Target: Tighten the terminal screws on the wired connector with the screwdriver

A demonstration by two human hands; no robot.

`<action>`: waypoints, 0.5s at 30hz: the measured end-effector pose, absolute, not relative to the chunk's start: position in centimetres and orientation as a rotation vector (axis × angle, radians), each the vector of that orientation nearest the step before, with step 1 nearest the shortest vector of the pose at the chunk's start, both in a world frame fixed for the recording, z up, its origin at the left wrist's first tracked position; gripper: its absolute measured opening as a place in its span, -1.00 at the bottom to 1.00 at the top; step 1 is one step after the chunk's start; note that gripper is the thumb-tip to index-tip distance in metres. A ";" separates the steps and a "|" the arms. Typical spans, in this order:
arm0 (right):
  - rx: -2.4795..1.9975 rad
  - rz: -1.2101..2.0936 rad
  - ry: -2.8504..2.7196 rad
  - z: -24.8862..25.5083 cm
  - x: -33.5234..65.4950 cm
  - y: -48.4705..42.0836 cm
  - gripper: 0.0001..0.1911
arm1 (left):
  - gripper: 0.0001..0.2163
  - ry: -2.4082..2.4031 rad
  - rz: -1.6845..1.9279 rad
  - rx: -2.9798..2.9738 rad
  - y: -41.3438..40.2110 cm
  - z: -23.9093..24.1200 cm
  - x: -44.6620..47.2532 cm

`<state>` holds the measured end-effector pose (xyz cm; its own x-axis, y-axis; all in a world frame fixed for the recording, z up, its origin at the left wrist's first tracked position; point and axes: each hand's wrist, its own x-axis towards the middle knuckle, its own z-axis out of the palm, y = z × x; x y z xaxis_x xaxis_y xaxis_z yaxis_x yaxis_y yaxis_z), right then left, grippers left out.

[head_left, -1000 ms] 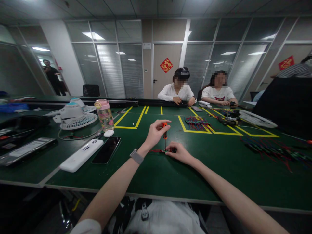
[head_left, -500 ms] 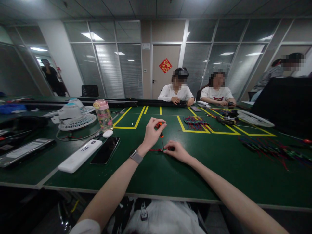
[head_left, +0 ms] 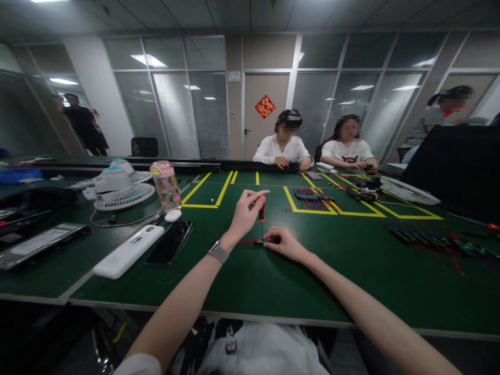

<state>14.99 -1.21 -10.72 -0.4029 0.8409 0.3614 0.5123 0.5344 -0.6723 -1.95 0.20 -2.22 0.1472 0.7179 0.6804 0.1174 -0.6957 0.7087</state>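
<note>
My left hand (head_left: 247, 212), with a watch on its wrist, is closed around the top of a screwdriver (head_left: 262, 215) with an orange and black handle. The screwdriver stands nearly upright, its thin shaft reaching down to a small circuit board (head_left: 259, 241) on the green table. Red wires (head_left: 246, 241) run from the board toward the left. Low at the table, my right hand (head_left: 284, 242) pinches the board's right end, and its fingertips partly cover it. Where exactly the screwdriver's tip sits is too small to tell.
To the left are a black phone (head_left: 169, 243), a white power bank (head_left: 129, 251), a pink-lidded bottle (head_left: 166, 186) and a white fan (head_left: 123, 190). Wired boards lie in a bundle (head_left: 314, 199) and a pile (head_left: 441, 242) at right. Co-workers (head_left: 283, 148) sit across the table (head_left: 312, 291).
My left hand's fingers have shifted on the screwdriver handle, with the index finger now stretched further right. The screwdriver stands slightly straighter. My right hand stays almost in place.
</note>
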 end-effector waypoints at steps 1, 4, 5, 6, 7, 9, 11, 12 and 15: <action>-1.091 0.610 -2.084 -10.7 15.0 -1.2 -0.89 | -0.74 0.752 1.556 1.918 0.2 -2.2 -1.9; -1.089 0.607 -2.090 -10.6 15.0 -1.3 -0.90 | -0.68 0.571 1.404 1.800 0.3 -2.2 -1.8; -1.090 0.606 -2.092 -10.5 15.0 -1.4 -0.90 | -0.67 0.544 1.372 1.765 0.3 -2.2 -1.7; -1.092 0.605 -2.093 -10.5 14.9 -1.4 -0.90 | -0.67 0.548 1.369 1.750 0.3 -2.2 -1.7; -1.093 0.604 -2.094 -10.4 14.9 -1.5 -0.90 | -0.68 0.579 1.396 1.758 0.3 -2.2 -1.7; -1.093 0.601 -2.094 -10.3 14.9 -1.5 -0.89 | -0.74 0.674 1.492 1.815 0.2 -2.1 -1.7; -1.096 0.601 -2.092 -10.3 14.9 -1.6 -0.89 | -0.77 0.731 1.556 1.861 0.1 -2.1 -1.7; -1.098 0.601 -2.092 -10.3 14.9 -1.6 -0.89 | -0.77 0.725 1.559 1.861 0.1 -2.1 -1.7; -1.098 0.598 -2.097 -10.3 15.0 -1.7 -0.89 | -0.70 0.590 1.438 1.760 0.4 -2.1 -1.8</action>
<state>14.97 -1.67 -10.32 -0.4077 0.8395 0.3592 0.5241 0.5373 -0.6608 -1.75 0.35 -2.13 0.2546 0.7571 0.6017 -0.1163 -0.5937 0.7963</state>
